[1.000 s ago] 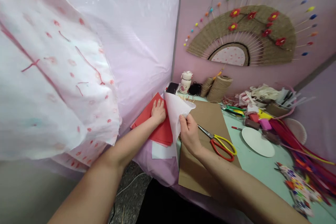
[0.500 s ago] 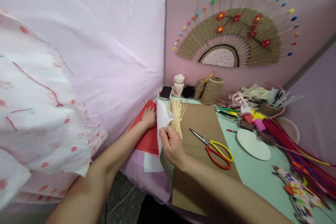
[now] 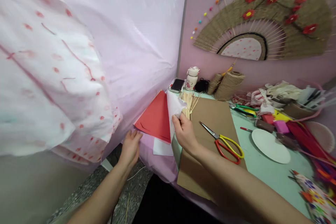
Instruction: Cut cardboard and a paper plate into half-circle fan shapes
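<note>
My right hand [image 3: 184, 130] is closed on a white sheet of paper [image 3: 173, 106], folding its edge up beside a bundle of thin bamboo sticks [image 3: 189, 103]. Red paper [image 3: 156, 119] lies to the left, partly under the lifted sheet. My left hand [image 3: 130, 147] is just off the red paper's lower left corner, fingers extended and holding nothing. Scissors [image 3: 219, 140] with one yellow and one red handle rest on a brown cardboard sheet [image 3: 207, 108] right of my right hand.
Twine spools [image 3: 229, 85], a white bottle [image 3: 192, 78] and a phone [image 3: 177, 85] stand along the back. A white plate [image 3: 270, 146], pliers [image 3: 244, 109] and craft materials crowd the right. Spotted white cloth [image 3: 78, 87] hangs at left; a twine fan [image 3: 262, 24] is on the wall.
My left hand has come off the red paper and moved down and left toward the table's edge. My right hand keeps its grip on the white paper. The view has turned left.
</note>
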`<state>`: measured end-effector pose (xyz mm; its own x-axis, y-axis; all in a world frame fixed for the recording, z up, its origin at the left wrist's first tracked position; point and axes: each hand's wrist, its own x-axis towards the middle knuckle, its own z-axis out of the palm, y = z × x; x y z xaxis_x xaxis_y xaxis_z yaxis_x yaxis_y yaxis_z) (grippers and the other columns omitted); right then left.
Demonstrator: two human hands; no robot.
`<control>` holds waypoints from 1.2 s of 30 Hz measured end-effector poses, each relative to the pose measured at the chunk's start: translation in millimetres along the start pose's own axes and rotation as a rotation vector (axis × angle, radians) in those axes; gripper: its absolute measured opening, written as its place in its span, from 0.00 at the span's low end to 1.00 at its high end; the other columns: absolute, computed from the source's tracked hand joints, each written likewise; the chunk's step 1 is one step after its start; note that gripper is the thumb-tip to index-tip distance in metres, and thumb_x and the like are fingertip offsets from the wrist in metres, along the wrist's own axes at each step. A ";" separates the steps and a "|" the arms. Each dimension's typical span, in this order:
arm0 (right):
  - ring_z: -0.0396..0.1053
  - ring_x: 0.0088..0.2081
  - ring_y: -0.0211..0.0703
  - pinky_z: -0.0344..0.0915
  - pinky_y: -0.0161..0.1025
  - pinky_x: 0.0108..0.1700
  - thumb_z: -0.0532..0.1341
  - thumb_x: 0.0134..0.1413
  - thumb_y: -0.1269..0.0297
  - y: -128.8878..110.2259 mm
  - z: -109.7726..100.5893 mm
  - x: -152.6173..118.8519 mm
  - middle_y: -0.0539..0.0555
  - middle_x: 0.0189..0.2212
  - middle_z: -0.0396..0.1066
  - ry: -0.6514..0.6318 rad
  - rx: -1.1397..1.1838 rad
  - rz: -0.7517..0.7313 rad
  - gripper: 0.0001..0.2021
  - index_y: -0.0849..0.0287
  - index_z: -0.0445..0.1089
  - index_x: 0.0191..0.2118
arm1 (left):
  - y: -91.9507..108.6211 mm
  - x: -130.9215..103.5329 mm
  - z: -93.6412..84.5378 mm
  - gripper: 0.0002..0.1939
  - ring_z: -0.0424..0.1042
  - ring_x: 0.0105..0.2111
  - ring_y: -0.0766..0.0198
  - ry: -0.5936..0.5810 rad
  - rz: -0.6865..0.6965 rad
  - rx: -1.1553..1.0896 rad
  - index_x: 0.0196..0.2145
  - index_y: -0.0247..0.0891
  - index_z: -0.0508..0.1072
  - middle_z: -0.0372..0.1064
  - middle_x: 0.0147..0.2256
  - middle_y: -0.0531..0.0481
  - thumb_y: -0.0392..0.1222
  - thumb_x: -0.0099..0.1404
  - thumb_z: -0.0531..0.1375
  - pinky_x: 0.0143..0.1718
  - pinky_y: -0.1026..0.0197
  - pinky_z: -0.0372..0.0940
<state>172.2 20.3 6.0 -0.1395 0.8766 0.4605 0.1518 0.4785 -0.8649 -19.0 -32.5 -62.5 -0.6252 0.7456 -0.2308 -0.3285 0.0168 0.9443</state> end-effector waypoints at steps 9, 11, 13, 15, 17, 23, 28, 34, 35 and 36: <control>0.51 0.24 0.37 0.51 0.36 0.28 0.52 0.61 0.57 0.7 1.0 2.0 0.44 0.21 0.53 0.080 0.020 0.049 0.13 0.55 0.57 0.26 | 6.1 12.5 51.1 0.19 0.76 0.39 0.60 -0.162 -0.047 -0.136 0.39 0.38 0.74 0.77 0.39 0.46 0.29 0.48 0.68 0.46 0.57 0.68; 0.51 0.24 0.36 0.50 0.36 0.28 0.53 0.60 0.58 0.8 -0.2 1.8 0.43 0.21 0.52 0.101 0.018 0.046 0.14 0.55 0.55 0.25 | 0.9 8.6 60.7 0.21 0.76 0.39 0.61 -0.162 -0.079 -0.165 0.42 0.40 0.72 0.76 0.40 0.47 0.28 0.50 0.67 0.45 0.57 0.70; 0.51 0.24 0.36 0.51 0.35 0.28 0.53 0.59 0.59 1.9 -1.3 -1.0 0.43 0.20 0.52 0.128 0.018 0.053 0.13 0.55 0.54 0.25 | -2.3 7.2 67.7 0.18 0.77 0.36 0.59 -0.189 -0.163 -0.173 0.41 0.38 0.72 0.77 0.37 0.46 0.28 0.52 0.65 0.41 0.55 0.72; 0.53 0.24 0.36 0.52 0.35 0.28 0.54 0.58 0.60 3.7 -2.0 -5.6 0.44 0.21 0.57 0.116 0.028 0.081 0.11 0.56 0.58 0.26 | -4.0 6.4 72.3 0.12 0.77 0.33 0.57 -0.240 -0.263 -0.160 0.38 0.34 0.73 0.76 0.33 0.43 0.29 0.54 0.63 0.37 0.52 0.73; 0.56 0.25 0.36 0.53 0.35 0.28 0.56 0.55 0.61 4.6 -3.3 -9.2 0.45 0.23 0.61 0.071 0.039 0.123 0.08 0.58 0.62 0.29 | -4.8 4.7 75.5 0.09 0.77 0.31 0.55 -0.290 -0.336 -0.140 0.36 0.31 0.73 0.76 0.32 0.41 0.29 0.56 0.62 0.35 0.51 0.74; 0.59 0.29 0.38 0.57 0.36 0.33 0.56 0.54 0.62 -5.2 -29.1 11.9 0.47 0.27 0.65 0.187 0.030 0.086 0.06 0.59 0.66 0.31 | 10.2 4.4 77.7 0.19 0.78 0.36 0.55 -0.267 -0.361 -0.071 0.41 0.32 0.73 0.77 0.34 0.44 0.19 0.53 0.58 0.35 0.57 0.74; 0.62 0.33 0.40 0.59 0.37 0.37 0.57 0.52 0.64 -10.5 -58.9 32.6 0.49 0.31 0.68 0.297 0.066 0.015 0.06 0.59 0.68 0.34 | 25.6 -1.7 54.2 0.19 0.78 0.36 0.53 -0.279 -0.405 -0.032 0.38 0.33 0.74 0.76 0.31 0.44 0.16 0.52 0.56 0.34 0.57 0.75; 0.63 0.34 0.40 0.60 0.37 0.39 0.57 0.53 0.63 -14.2 -54.3 30.4 0.49 0.32 0.68 0.284 0.062 0.014 0.07 0.59 0.69 0.34 | 8.3 -16.8 62.1 0.16 0.77 0.35 0.57 -0.323 -0.486 0.010 0.39 0.33 0.73 0.76 0.33 0.45 0.18 0.56 0.57 0.35 0.58 0.75; 0.63 0.34 0.40 0.60 0.37 0.39 0.57 0.53 0.63 -15.8 -50.5 29.8 0.49 0.32 0.68 0.272 0.055 0.003 0.07 0.59 0.68 0.34 | 6.4 -16.1 67.6 0.14 0.77 0.36 0.59 -0.333 -0.494 0.015 0.40 0.33 0.72 0.75 0.35 0.45 0.21 0.59 0.58 0.35 0.58 0.74; 0.63 0.34 0.40 0.60 0.37 0.39 0.56 0.54 0.63 -17.6 -46.9 29.4 0.49 0.31 0.68 0.264 0.049 -0.007 0.07 0.59 0.68 0.34 | 5.2 -15.0 72.1 0.12 0.76 0.36 0.60 -0.343 -0.503 0.021 0.42 0.32 0.72 0.75 0.37 0.45 0.25 0.61 0.59 0.36 0.57 0.74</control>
<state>211.3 40.0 44.2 0.1206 0.8591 0.4975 0.1037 0.4875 -0.8670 39.8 4.4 -37.3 -0.1323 0.8146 -0.5647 -0.5081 0.4335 0.7443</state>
